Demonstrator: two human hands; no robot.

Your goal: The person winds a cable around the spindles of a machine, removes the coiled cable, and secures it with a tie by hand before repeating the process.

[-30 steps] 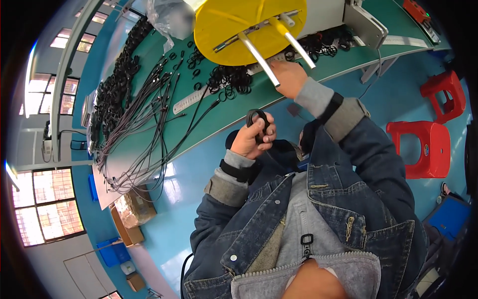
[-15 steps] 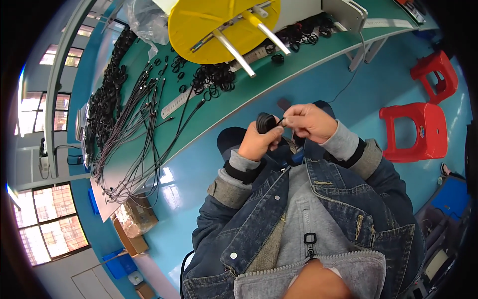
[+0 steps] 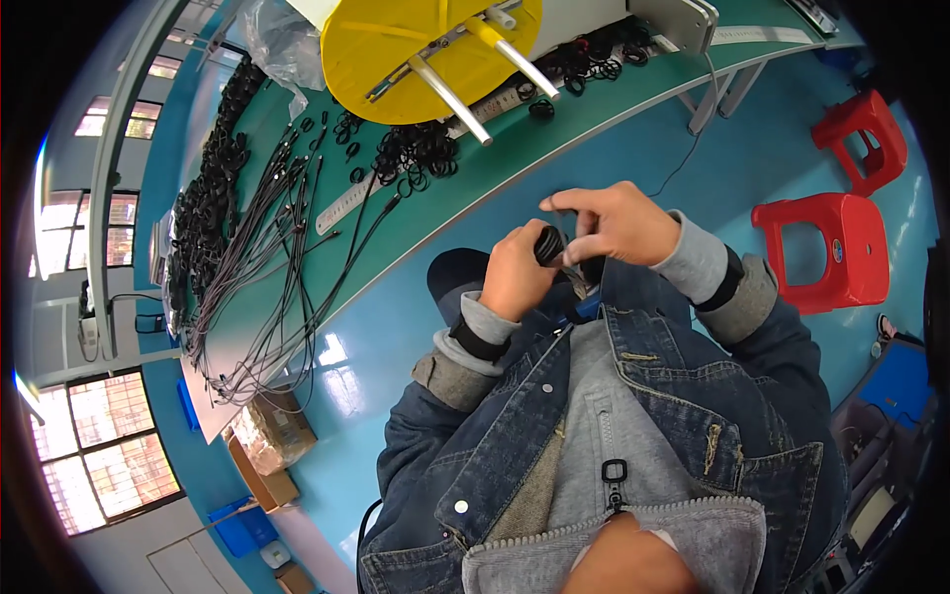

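My left hand [image 3: 517,273] is closed around a small coiled bundle of black cable [image 3: 548,245], held over my lap. The top of the coil shows beyond my fingers; the rest is hidden in the grip. Just right of it is my right hand [image 3: 631,230], with forefinger stretched out above the coil and thumb apart from it. The thumb tip lies close to the side of the coil; whether it touches I cannot tell. Nothing shows gripped between that forefinger and thumb.
Ahead, a green table [image 3: 426,213] carries a yellow disc with metal rods [image 3: 426,59], loose long cables [image 3: 287,238], a pile of black coils [image 3: 213,188] and a steel ruler [image 3: 341,210]. Red stools [image 3: 836,210] stand at right. An open carton [image 3: 265,480] sits lower left.
My right hand has opened from a pinch on the cable's end and its forefinger now reaches over the coil. The left hand has turned, covering more of the coil.
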